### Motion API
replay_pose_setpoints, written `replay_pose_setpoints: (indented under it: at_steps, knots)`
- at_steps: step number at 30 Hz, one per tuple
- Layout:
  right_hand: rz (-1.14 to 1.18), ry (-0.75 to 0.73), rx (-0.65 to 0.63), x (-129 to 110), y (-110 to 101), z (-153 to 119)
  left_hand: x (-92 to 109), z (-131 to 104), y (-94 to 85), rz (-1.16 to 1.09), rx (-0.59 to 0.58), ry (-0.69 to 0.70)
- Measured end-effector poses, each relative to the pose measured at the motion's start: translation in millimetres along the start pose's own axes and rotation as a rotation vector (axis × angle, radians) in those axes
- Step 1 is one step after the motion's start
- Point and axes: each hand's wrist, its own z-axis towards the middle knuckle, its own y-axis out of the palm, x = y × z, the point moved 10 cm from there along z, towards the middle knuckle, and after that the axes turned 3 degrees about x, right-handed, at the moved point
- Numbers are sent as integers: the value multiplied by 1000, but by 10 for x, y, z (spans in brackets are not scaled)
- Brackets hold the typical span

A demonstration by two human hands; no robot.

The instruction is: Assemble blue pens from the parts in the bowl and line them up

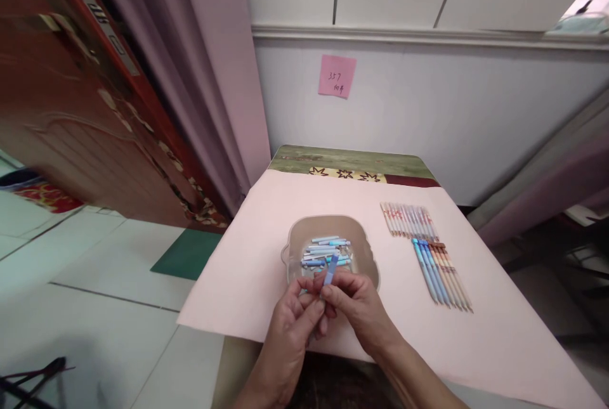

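Both of my hands meet over the near edge of a beige plastic basin [366, 263]. A blue pen [331, 268] points up and away between them, its lower part hidden by the fingers. My right hand [354, 301] pinches it between thumb and fingers. My left hand [297, 317] is closed around its lower end, just below the right fingertips. Inside the basin lie several loose blue and white pens or pen parts [326, 249], too small to tell apart.
Right of the basin, a row of white patterned pens [409, 221] lies above a row of blue and brown-topped pens [440, 274]. A pink cloth [238, 295] covers the table. Behind stands a wall with a pink note [337, 77]; a wooden door [71, 111] is at left.
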Motion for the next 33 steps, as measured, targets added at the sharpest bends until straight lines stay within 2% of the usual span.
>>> replay_pose_setpoints:
  at_steps: [4,6,8,11,12,14,17,19,22,27,30,33]
  knots:
    - [-60,-13,26,-74,-41,65,74,76,-28,97,49,66]
    - [-169,-72,104,-224,-199,115,148,137,-98,97,74,63]
    - [-410,-191,274,-477,-491,137,281,198,-251,69,146,87]
    - [-925,-344,507,-820,-878,99,464,279,-482,-5,241,101]
    - [-1069,-361,558,-867,-976,84,509,302,-537,-31,263,98]
    - [-1255,-273,559,-776,-1145,100,593,340,-609,-70,298,102]
    - [-1293,-66,455,-450,-1315,110,668,388,-608,-88,309,96]
    - [-1277,-28,444,-342,-1364,86,679,421,-564,-78,303,75]
    - [-1266,-48,493,-342,-1424,79,707,469,-484,-33,294,64]
    - [-1248,-40,543,-398,-1542,153,857,560,-409,40,261,127]
    - [-1219,-32,566,-427,-1579,195,842,643,-354,-64,164,66]
    - [-1178,-28,563,-444,-1556,250,835,710,-363,-197,123,30]
